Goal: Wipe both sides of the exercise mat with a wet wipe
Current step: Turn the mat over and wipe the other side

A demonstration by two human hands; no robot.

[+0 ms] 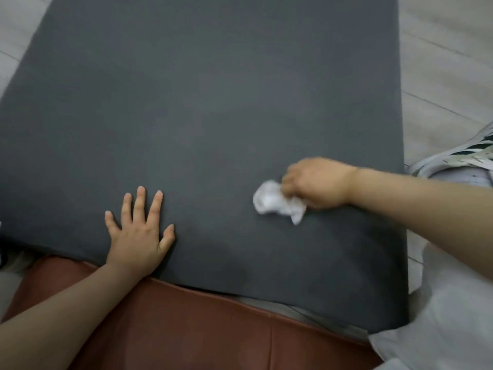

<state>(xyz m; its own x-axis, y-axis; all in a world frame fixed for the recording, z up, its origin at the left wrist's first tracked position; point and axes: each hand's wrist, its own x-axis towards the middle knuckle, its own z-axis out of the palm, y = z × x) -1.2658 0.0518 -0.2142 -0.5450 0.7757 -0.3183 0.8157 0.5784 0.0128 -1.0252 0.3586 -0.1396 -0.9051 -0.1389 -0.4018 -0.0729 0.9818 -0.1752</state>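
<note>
Head view looks straight down on a dark grey exercise mat that fills most of the picture and runs away from the person toward the top edge. Its near end lies over a reddish-brown leather seat, and pale floor tiles show along both long sides.

Near the mat's front edge, left of centre, the left hand lies palm down on the surface. Its fingers are straight and spread apart, the thumb angled out to the right, and the whole hand presses flat on the mat with nothing in it.

Farther right, close to the mat's right edge, the right hand reaches in from the right side. Its fingers are curled down and pinch a crumpled white wet wipe, which bulges out from under the hand to the left and trails a loose corner toward the person. The wipe touches the mat surface. This hand is slightly blurred, so I cannot tell exactly which fingertips close on the wipe.

Beyond the right forearm, off the mat, a white sneaker with dark stripes rests on the floor. A light grey garment covers the lower right corner, beside the mat's near right corner.
</note>
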